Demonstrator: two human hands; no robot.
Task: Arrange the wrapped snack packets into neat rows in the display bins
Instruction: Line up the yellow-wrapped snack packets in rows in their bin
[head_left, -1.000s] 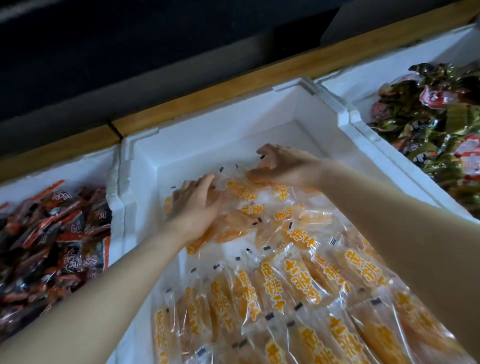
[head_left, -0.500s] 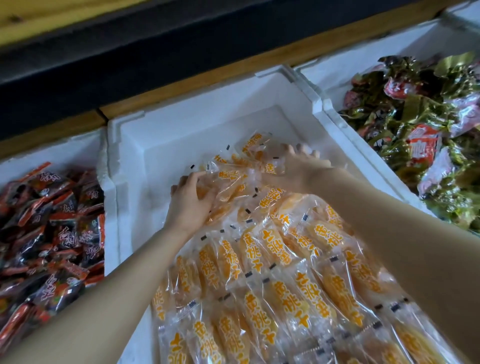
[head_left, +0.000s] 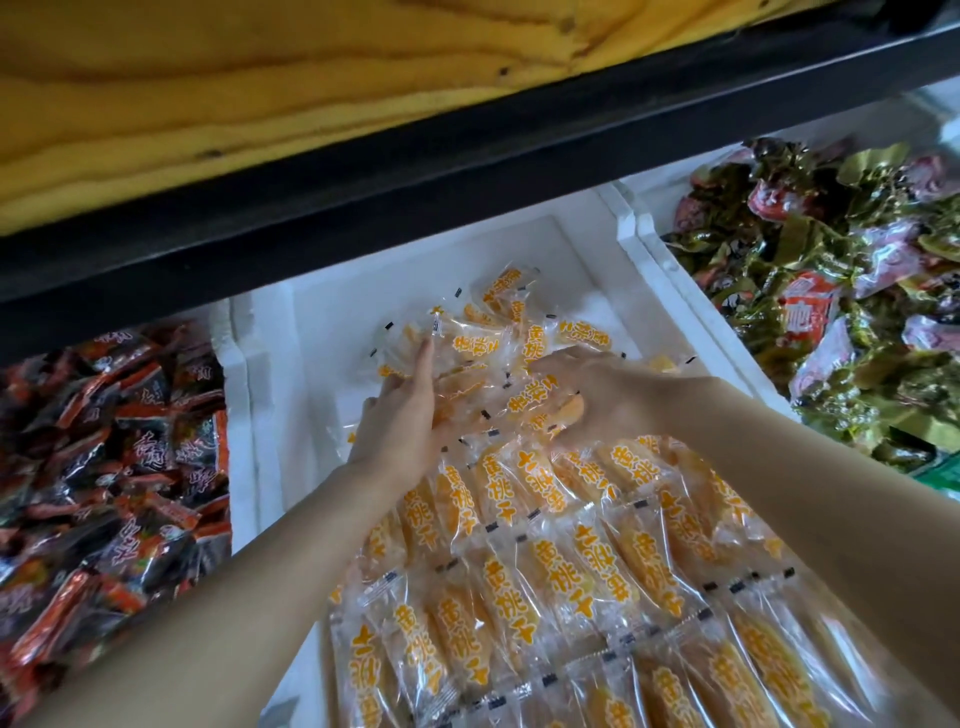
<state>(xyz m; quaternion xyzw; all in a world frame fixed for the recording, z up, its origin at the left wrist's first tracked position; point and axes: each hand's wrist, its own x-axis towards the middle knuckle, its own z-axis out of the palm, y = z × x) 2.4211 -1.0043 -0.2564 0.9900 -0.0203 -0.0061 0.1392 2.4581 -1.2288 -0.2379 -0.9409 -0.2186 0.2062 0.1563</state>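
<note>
- Heap of loose clear plastic snack packets with orange print (head_left: 498, 338) lies in the far middle of the white foam bin (head_left: 270, 415), between the two hands.
- Neat overlapping rows of the same orange-printed packets (head_left: 571, 561) fill the near part of this bin, under both forearms.
- The left hand (head_left: 400, 410) stands on edge with straight fingers, pressing against the heap's left side and gripping nothing.
- The right hand (head_left: 602, 389) lies palm down on the heap's right side with bent fingers; whether it pinches a packet cannot be told.
- Jumbled red-and-black foil packets (head_left: 114, 467) fill the neighbouring bin on the left, just past the foam wall.
- Crumpled green and red wrapped packets (head_left: 831, 291) crowd the bin on the right.
- A black shelf edge (head_left: 467, 171) overhangs the far wall, with a yellow wooden board (head_left: 260, 78) above it.
- Bare white floor shows along the left wall and in the far corners around the heap.
</note>
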